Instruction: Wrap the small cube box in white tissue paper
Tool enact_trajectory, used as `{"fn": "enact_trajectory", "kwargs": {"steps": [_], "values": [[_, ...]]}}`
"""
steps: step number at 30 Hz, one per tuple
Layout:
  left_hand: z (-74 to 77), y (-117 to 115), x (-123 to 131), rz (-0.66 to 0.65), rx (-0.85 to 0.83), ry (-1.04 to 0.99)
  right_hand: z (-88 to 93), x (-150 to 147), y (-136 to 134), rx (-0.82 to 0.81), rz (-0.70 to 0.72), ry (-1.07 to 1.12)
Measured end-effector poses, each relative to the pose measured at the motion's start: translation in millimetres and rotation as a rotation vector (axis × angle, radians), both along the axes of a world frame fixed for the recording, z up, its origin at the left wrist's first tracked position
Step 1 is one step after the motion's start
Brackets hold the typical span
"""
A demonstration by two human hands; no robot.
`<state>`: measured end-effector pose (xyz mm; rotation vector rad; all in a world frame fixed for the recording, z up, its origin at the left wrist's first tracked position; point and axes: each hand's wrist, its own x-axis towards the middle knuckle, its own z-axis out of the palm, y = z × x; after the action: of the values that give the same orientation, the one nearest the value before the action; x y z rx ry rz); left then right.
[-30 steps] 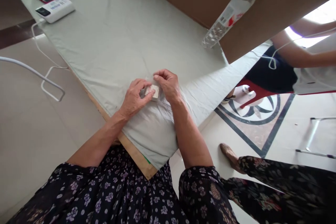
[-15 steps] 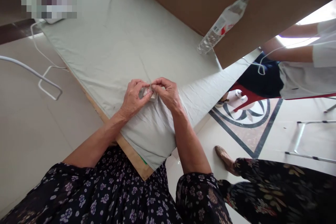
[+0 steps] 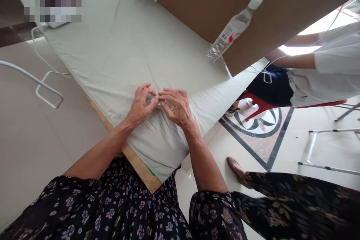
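Observation:
Low over the pale green cloth (image 3: 92, 48), near the table's front corner, my two hands meet fingertip to fingertip. My left hand (image 3: 141, 105) is closed, its thumb and forefinger curved together in a ring. Against these tips rest the fingers of my right hand (image 3: 177, 107), which are longer and straighter, with the thumb just below them. A small, pale, partly clear thing (image 3: 159, 104) shows between and under the fingers. Most of it is hidden, and I cannot make out its kind.
A clear plastic bottle (image 3: 231, 32) with a white cap stands by a large cardboard panel (image 3: 194, 3). A white cable (image 3: 33, 78) hangs at the left. A person in a white sleeve (image 3: 332, 58) sits at the right. Another person's patterned trouser leg (image 3: 295, 195) is nearby.
My right hand's fingers have straightened and flattened out from a tighter pinch. My left hand keeps nearly the same curl. The view has shifted slightly, moving the bottle and cardboard leftward.

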<state>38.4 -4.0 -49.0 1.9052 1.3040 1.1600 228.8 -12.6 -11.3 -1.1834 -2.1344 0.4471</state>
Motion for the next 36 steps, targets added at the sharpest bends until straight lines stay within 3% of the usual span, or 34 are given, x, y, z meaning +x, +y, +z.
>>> {"fn": "enact_trajectory", "kwargs": {"steps": [5,14,17,22,28,36], "values": [[-1.2,4,-7,-0.076,-0.026,-0.019,-2.0,0,-1,0.050,-0.010,-0.057],[-2.1,2,-4,-0.042,0.002,-0.001,-7.1,0,-11,0.027,-0.067,-0.037],[-0.7,1,-5,-0.033,-0.011,0.000,-13.5,0,-10,-0.027,-0.082,0.145],[0.7,-3,-7,0.000,-0.015,-0.090,-34.4,13,1,-0.178,-0.259,0.558],[-7.9,-1,-9,0.011,-0.067,-0.156,-42.6,15,3,-0.365,-0.162,0.588],[-17.5,6,-7,-0.100,-0.080,-0.091,-46.5,9,5,-0.314,-0.050,0.453]]}}
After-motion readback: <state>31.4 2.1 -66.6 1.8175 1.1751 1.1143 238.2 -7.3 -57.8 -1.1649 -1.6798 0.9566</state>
